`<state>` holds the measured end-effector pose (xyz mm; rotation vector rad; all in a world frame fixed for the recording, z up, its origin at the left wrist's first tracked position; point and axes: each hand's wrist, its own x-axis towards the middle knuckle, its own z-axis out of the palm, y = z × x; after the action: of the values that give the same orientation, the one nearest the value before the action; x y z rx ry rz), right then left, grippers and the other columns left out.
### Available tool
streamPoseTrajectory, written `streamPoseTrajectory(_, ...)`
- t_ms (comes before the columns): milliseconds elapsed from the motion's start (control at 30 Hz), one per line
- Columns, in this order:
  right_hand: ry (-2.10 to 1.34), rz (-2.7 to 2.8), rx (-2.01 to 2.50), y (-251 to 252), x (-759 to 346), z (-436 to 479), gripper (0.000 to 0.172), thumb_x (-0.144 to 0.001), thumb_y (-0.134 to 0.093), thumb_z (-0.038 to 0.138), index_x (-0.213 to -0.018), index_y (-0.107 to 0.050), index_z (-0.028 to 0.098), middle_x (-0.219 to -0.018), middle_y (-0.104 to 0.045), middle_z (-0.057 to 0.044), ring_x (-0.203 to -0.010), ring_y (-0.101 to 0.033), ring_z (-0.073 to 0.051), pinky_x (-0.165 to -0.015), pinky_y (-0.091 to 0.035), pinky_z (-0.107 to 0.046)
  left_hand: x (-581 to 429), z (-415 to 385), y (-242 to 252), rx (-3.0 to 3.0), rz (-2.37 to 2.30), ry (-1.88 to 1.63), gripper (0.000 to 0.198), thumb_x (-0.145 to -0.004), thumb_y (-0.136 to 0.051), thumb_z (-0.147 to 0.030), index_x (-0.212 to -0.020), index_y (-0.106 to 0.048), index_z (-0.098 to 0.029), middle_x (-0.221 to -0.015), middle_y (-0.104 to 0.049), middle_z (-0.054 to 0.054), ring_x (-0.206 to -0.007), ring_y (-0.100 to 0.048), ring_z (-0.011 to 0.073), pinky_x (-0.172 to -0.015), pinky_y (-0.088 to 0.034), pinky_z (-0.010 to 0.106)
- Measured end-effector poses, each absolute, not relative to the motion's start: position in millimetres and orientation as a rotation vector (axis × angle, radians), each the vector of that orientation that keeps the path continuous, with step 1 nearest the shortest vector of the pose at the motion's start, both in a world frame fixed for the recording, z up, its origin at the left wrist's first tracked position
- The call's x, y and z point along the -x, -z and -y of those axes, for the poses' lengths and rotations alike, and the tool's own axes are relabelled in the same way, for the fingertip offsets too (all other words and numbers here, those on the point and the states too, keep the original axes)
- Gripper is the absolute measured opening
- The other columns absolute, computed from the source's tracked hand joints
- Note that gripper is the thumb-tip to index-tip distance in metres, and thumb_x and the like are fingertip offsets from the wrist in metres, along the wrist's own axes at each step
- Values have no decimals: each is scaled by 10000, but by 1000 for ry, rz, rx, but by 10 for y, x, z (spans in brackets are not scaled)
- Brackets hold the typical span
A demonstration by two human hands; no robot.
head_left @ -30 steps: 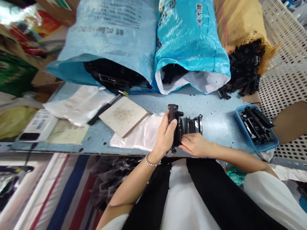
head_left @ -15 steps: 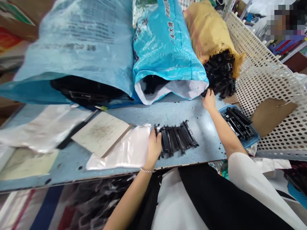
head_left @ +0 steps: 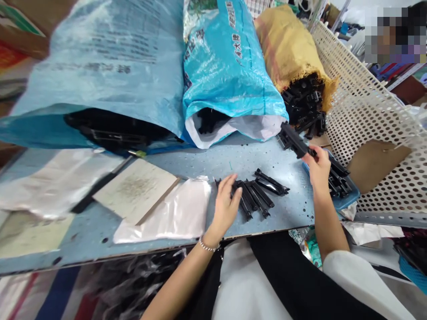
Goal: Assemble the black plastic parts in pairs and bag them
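Observation:
Between the yellow sack and the blue basket, my right hand (head_left: 319, 169) is closed on a long black plastic part (head_left: 295, 141), which points up and left toward the sacks. Whether it is one part or more pressed together, I cannot tell. My left hand (head_left: 227, 202), fingers stretched and thumb apart, hovers over the left end of a row of black plastic strips (head_left: 258, 195). Several of these slim strips lie slanted on the blue table, some of them behind the fingers. Nothing shows in the left hand.
Black parts spill from a yellow woven sack (head_left: 287, 44). A bright blue sack (head_left: 233, 75) and a larger pale blue sack (head_left: 116, 62) gape toward me. A blue basket (head_left: 347, 202) of parts stands right. Clear plastic bags (head_left: 167, 218) and a pale board (head_left: 136, 189) lie left.
My right hand has come back from the yellow sack's mouth toward me, bringing a black part. My left hand has lifted off the row and opened; the strips there have shifted and spread.

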<state>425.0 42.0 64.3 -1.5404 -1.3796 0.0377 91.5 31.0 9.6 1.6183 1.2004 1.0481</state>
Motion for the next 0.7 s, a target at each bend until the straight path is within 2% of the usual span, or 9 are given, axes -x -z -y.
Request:
streamPoseTrajectory(67,-410,1164,1501,-538,-3929,-121,283,-912,-628,332,-1189,-607,283,-1032,-656,-70,-855,-649,-223,-692,-561,-350,-1134,-309,-214,-1457,-976,-979,556,-957,-554,-524,-1429,-512,-231,-1483,-513,140,-1411,-482,273,-1212,-358,506)
streamPoseTrajectory(133,-786,918,1373,-407,-3543,88,319,-854,-676,380,-1144,-617,260,-1034,-684,-61,-820,-670,-202,-714,-594,-356,-1323,-314,-324,-1214,-761,-946,739,-898,-606,-612,-1502,-406,-236,-1537,-470,159,-1410,-496,284,-1196,-383,495)
streamPoseTrajectory(233,-1151,669,1255,-236,-2995,286,412,-742,-796,408,-1091,-637,255,-1029,-706,-43,-832,-686,-191,-717,-622,-335,-1451,-327,-488,-906,-546,-923,929,-828,-617,-721,-1560,-271,-266,-1563,-455,173,-1381,-533,303,-1148,-438,512)
streamPoseTrajectory(333,-1628,633,1124,-154,-2659,391,407,-808,-733,550,-1029,-672,213,-935,-721,-72,-748,-687,-178,-626,-613,-293,-1361,-342,-622,-824,-483,-939,954,-755,-698,-712,-1516,-361,-245,-1493,-537,177,-1295,-602,317,-1051,-521,473)
streamPoseTrajectory(433,-2075,974,1015,-222,-2603,352,502,-908,-581,630,-1001,-689,149,-870,-715,-103,-722,-702,-186,-596,-606,-302,-1146,-335,-686,-833,-560,-935,841,-763,-729,-637,-1432,-459,-205,-1214,-695,139,-967,-729,260,-784,-602,379)
streamPoseTrajectory(500,-1907,1319,1137,-366,-2673,226,436,-950,-564,558,-1070,-678,155,-946,-716,-104,-805,-712,-194,-657,-615,-327,-1003,-307,-689,-865,-676,-921,725,-802,-703,-611,-1352,-509,-180,-979,-717,76,-739,-705,201,-640,-578,329)
streamPoseTrajectory(567,-1363,1617,1334,-551,-2756,49,358,-998,-521,469,-1188,-638,189,-1085,-696,-108,-931,-691,-202,-775,-607,-373,-896,-261,-675,-933,-819,-926,650,-833,-678,-608,-1285,-526,-167,-872,-688,37,-653,-663,172,-604,-561,313)
streamPoseTrajectory(633,-768,1867,1392,-719,-2797,-134,337,-1022,-485,431,-1232,-608,198,-1149,-665,-125,-1013,-645,-229,-863,-569,-421,-833,-204,-663,-1027,-941,-930,640,-867,-635,-621,-1303,-487,-177,-910,-682,38,-672,-659,169,-633,-569,320)
streamPoseTrajectory(700,-360,2129,1301,-816,-2781,-283,293,-1027,-478,401,-1129,-629,172,-1075,-662,-140,-991,-609,-255,-849,-537,-423,-798,-144,-667,-1144,-1031,-960,646,-899,-578,-639,-1349,-434,-198,-1034,-684,65,-758,-677,184,-696,-582,337)
